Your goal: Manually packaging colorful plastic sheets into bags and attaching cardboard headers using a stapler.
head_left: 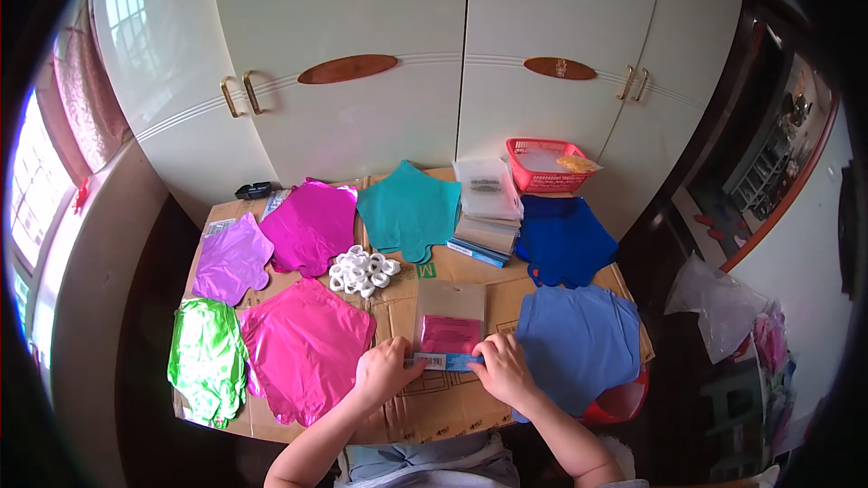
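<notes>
A brown card (449, 299) with a hang hole lies before me on the cardboard. Folded pink foil (451, 334) rests on its lower half, above a blue printed strip (459, 361) along the near edge. My left hand (386, 370) is closed on the strip's left end, thumb stretched toward its middle. At the right end my right hand (503, 367) pinches the strip's corner. Flat pink star-shaped foil balloons (307, 348) lie beside my left forearm, and dull blue ones (579, 339) beside my right.
Beyond the card sit white ribbon rolls (362, 269) and a stack of cards and clear sleeves (488, 203). Teal (410, 208), magenta (315, 224), lilac (232, 258), green (208, 361) and dark blue (568, 237) foil balloons ring the table. A red basket (545, 183) stands at the back.
</notes>
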The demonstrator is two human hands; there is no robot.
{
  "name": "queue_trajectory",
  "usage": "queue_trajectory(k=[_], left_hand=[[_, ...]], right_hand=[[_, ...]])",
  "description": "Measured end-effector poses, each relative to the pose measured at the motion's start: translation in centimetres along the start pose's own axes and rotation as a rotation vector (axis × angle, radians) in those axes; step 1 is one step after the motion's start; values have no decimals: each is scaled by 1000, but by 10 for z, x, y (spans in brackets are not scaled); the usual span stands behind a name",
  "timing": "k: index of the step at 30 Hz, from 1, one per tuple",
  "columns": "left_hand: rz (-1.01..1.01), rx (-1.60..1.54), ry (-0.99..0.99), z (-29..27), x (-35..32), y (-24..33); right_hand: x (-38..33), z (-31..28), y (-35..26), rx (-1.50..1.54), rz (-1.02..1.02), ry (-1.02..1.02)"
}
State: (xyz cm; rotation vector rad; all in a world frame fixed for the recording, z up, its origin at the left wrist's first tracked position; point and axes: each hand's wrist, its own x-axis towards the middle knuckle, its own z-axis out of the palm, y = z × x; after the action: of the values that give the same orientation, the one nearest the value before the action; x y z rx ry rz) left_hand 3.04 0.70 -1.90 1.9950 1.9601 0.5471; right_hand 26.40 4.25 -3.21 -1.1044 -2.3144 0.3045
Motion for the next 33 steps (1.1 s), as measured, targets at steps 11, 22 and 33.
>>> queue_trajectory(k=[11,22,33], left_hand=[[426,-27,119,-27,16,-10],[582,-335,-371,5,77,-2],[499,-292,-527,-1,81,1]], right_hand=[[5,2,-2,153,38,-59],[-2,4,0,87,-196,8],[-16,-25,2,75,-389,-92]])
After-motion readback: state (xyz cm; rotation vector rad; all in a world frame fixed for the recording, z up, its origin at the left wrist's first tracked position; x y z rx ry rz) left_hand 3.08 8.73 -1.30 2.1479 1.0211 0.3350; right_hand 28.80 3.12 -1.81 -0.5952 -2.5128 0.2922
